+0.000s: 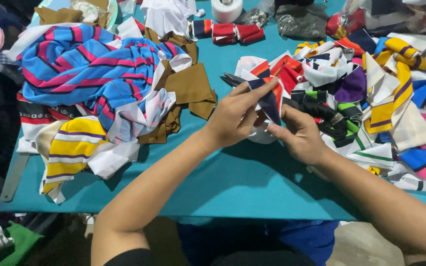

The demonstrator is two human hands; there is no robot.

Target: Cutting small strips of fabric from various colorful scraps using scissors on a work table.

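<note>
Together, hands [267,120] pinching fabric scrap [268,101]

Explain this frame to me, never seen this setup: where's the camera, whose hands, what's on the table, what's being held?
There is no machine here. A person wears one camera on the head, so the single picture looks down over their own bare arms. The left hand and right hand together pinch a small dark blue and red fabric piece above a teal table. To the left lies a heap with a blue and pink striped cloth, brown cloth and a yellow striped piece. To the right is a pile of mixed colourful scraps. A white tape roll stands at the far edge.
</note>
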